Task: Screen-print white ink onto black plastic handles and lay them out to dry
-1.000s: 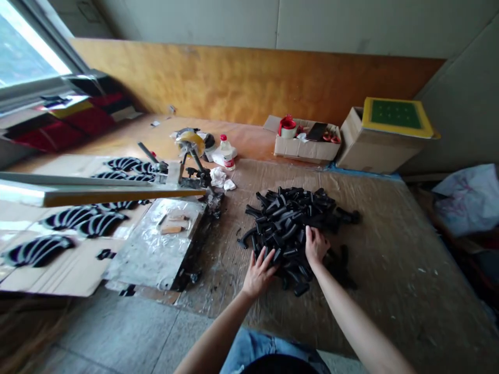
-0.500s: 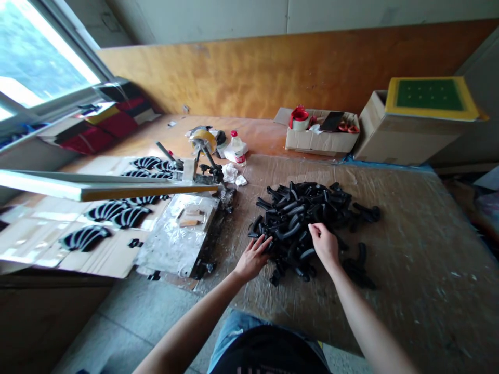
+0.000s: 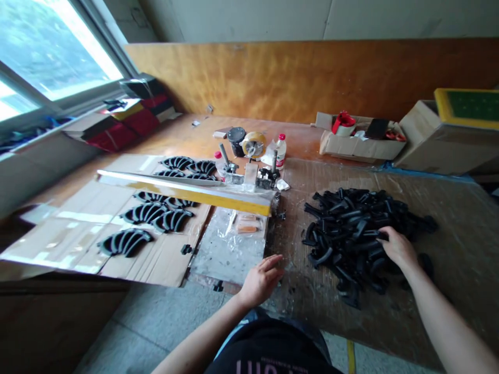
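A big heap of black curved plastic parts [image 3: 351, 223] lies on the brown tabletop. At its right side my right hand [image 3: 399, 250] is closed, with a black curved plastic part [image 3: 383, 236] pinched between thumb and fingers. My left hand [image 3: 260, 281] hovers by the near right corner of the plastic-covered base plate [image 3: 230, 249], its fingers stretched out and nothing in them. Over that plate slants a screen-printing frame [image 3: 187, 193] with a yellow edge, held by a clamp [image 3: 266, 176] at its back. Small tan blocks [image 3: 247, 228] rest on the plate.
Fan-shaped rows of black parts [image 3: 127, 242] lie on flattened cardboard [image 3: 74, 249] at the left. Behind the clamp stand a tape roll [image 3: 254, 144], a dark jar [image 3: 236, 141] and a red-capped bottle [image 3: 280, 150]. Cardboard boxes [image 3: 356, 147] line the back right.
The view has turned left. My left hand has come away from the heap toward the base plate. My right hand stays at the heap, a black part now visible in its fingers.
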Demonstrator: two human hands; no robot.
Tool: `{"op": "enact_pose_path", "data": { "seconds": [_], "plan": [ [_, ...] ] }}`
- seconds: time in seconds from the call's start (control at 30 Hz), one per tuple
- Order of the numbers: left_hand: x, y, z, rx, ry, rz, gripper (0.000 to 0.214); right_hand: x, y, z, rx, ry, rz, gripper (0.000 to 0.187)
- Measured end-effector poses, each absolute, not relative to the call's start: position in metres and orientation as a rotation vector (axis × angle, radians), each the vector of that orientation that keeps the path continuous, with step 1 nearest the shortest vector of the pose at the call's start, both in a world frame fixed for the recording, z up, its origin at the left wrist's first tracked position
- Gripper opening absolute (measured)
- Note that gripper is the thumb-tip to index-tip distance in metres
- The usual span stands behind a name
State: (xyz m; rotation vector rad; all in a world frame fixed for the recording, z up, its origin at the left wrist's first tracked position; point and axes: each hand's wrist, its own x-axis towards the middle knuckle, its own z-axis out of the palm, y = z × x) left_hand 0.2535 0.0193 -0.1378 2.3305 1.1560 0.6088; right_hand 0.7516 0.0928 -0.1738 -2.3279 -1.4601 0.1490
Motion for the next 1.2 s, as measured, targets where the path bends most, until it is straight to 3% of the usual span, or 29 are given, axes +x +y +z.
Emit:
{"op": "enact_pose_path", "data": {
  "seconds": [0.13, 0.23, 0.37, 0.53, 0.87, 1.03, 1.2],
  "plan": [
    [0.184, 0.028, -0.124, 2.184, 1.318, 0.708, 0.019, 0.692, 0.086, -0.136, -2.241, -1.266, -0.110, 0.039],
    [0.153, 0.036, -0.122, 2.111, 1.419, 0.760, 0.017, 0.602, 0.093, -0.119, -1.944, -1.358, 0.004, 0.044],
    [0.142, 0.043, -0.120, 2.004, 1.526, 0.829, 0.017, 0.456, 0.118, -0.129, -1.492, -1.746, 0.357, 0.026],
    [0.139, 0.031, -0.116, 1.852, 1.619, 0.907, 0.018, 0.337, 0.148, -0.159, -1.276, -1.915, 0.472, 0.009],
    [0.081, 0.043, -0.119, 1.586, 1.662, 0.973, 0.023, 0.311, 0.157, -0.154, -1.362, -2.214, 0.290, 0.017],
    [0.064, 0.126, -0.061, 1.298, 1.515, 1.351, 0.038, 0.284, 0.164, -0.137, -1.281, -2.285, 0.363, 0.046],
    [0.065, 0.194, 0.003, 1.106, 1.250, 1.477, 0.053, 0.305, 0.175, -0.141, -1.500, -2.060, 0.375, 0.037]
  ]
}}
